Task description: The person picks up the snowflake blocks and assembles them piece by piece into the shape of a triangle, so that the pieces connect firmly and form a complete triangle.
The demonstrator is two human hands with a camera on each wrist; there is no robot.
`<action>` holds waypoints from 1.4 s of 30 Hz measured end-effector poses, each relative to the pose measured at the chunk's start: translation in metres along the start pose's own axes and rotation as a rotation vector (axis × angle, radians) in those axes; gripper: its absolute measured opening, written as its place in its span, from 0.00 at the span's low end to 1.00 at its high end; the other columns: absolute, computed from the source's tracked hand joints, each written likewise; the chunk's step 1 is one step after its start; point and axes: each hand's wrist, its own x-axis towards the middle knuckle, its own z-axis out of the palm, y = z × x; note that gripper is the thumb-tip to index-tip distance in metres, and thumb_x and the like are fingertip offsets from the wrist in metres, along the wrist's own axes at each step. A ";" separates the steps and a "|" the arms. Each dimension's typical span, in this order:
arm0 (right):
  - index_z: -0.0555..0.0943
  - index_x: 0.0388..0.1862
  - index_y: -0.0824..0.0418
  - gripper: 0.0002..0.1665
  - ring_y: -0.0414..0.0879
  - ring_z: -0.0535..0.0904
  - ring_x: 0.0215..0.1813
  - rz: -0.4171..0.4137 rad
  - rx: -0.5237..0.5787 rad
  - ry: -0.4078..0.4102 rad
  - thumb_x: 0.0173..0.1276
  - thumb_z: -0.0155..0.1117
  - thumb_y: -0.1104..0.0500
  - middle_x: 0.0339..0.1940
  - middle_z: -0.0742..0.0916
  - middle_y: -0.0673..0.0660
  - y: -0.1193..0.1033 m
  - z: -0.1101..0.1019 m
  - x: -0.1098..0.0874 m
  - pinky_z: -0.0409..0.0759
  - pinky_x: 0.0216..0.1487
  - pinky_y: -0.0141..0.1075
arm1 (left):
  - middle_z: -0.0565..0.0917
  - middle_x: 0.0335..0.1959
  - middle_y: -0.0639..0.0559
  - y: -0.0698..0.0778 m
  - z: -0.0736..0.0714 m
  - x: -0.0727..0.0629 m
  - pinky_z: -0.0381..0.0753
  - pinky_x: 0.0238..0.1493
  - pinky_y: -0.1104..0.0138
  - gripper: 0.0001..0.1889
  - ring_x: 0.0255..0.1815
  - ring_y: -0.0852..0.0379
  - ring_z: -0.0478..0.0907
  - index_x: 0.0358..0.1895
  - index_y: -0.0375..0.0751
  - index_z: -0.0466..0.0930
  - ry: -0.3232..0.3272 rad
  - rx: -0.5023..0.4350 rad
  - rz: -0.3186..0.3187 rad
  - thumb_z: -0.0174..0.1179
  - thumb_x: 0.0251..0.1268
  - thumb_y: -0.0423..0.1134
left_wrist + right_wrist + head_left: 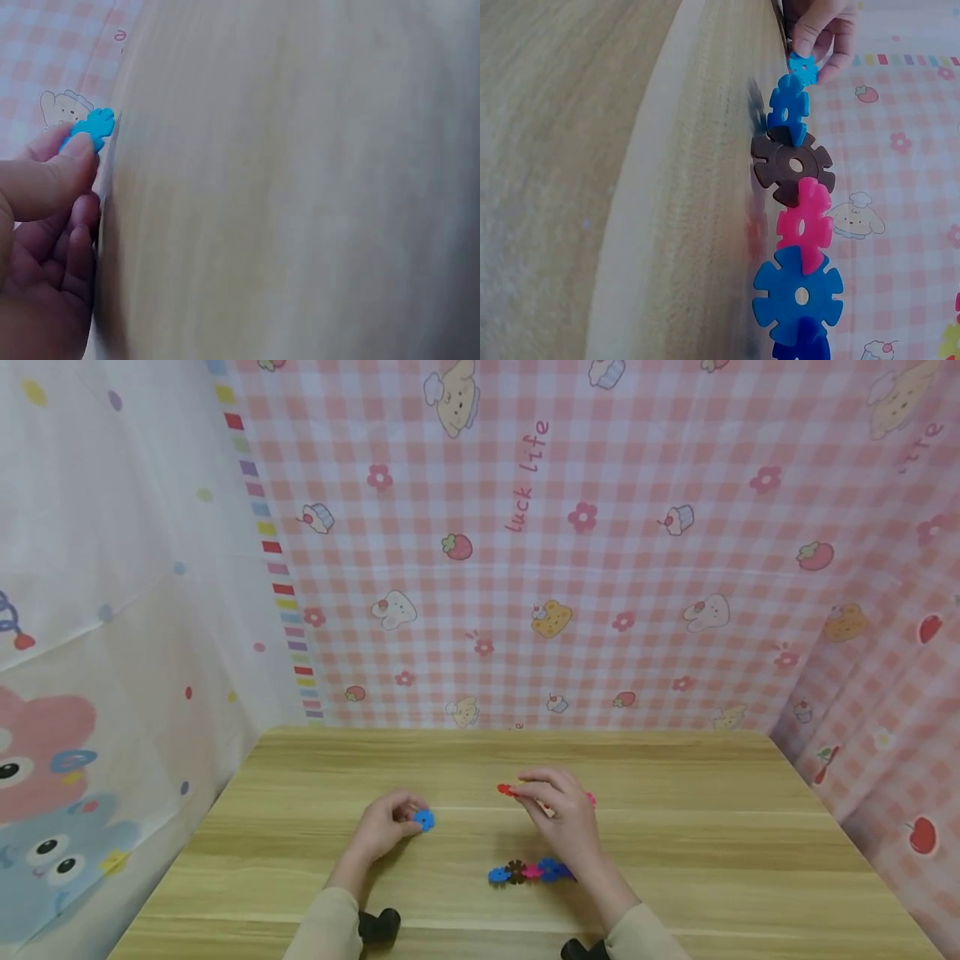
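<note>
My left hand (pixel 384 827) pinches a light blue snowflake disc (pixel 424 820) between thumb and fingertips, just above the table. My right hand (pixel 568 827) pinches a red snowflake disc (pixel 506 790) by its edge. Yellow and pink bits (pixel 592 799) show behind that hand; whether they join the red disc is hidden. Below it on the table lies a row of interlocked snowflake discs (pixel 515 872). In the right wrist view the row runs from a blue disc (pixel 786 105) through a brown disc (pixel 795 166) and a pink disc (pixel 808 221) to blue ones; the right hand covers its far end.
The wooden table (pixel 675 860) carries everything. A pink checked cloth (pixel 645 577) hangs behind it, and a white patterned cloth (pixel 150 610) hangs at the left. Black wrist mounts (pixel 380 927) sit on both forearms.
</note>
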 end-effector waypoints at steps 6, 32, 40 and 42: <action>0.88 0.34 0.58 0.02 0.51 0.82 0.45 -0.009 -0.001 0.014 0.62 0.73 0.61 0.41 0.88 0.55 0.001 0.001 0.000 0.76 0.48 0.36 | 0.81 0.32 0.53 0.019 0.004 -0.001 0.77 0.36 0.67 0.12 0.35 0.57 0.75 0.44 0.40 0.86 0.032 -0.076 -0.016 0.66 0.58 0.23; 0.87 0.32 0.58 0.14 0.51 0.81 0.45 0.031 -0.006 0.005 0.73 0.62 0.51 0.41 0.88 0.56 0.001 0.004 -0.002 0.76 0.48 0.34 | 0.83 0.29 0.44 0.130 0.036 -0.011 0.78 0.35 0.70 0.12 0.31 0.51 0.79 0.44 0.36 0.86 0.072 -0.235 0.144 0.65 0.58 0.20; 0.86 0.31 0.59 0.13 0.52 0.81 0.44 0.022 0.017 0.039 0.72 0.64 0.53 0.40 0.87 0.57 -0.002 0.006 0.000 0.76 0.48 0.33 | 0.84 0.29 0.44 0.116 0.044 -0.005 0.80 0.32 0.70 0.11 0.30 0.51 0.81 0.44 0.36 0.86 0.063 -0.234 0.167 0.67 0.59 0.23; 0.86 0.30 0.59 0.12 0.52 0.81 0.43 0.023 0.029 0.049 0.71 0.65 0.54 0.39 0.87 0.56 -0.003 0.007 0.001 0.76 0.47 0.33 | 0.84 0.29 0.45 0.115 0.045 -0.006 0.80 0.31 0.70 0.11 0.29 0.52 0.81 0.44 0.37 0.87 0.065 -0.249 0.164 0.67 0.58 0.24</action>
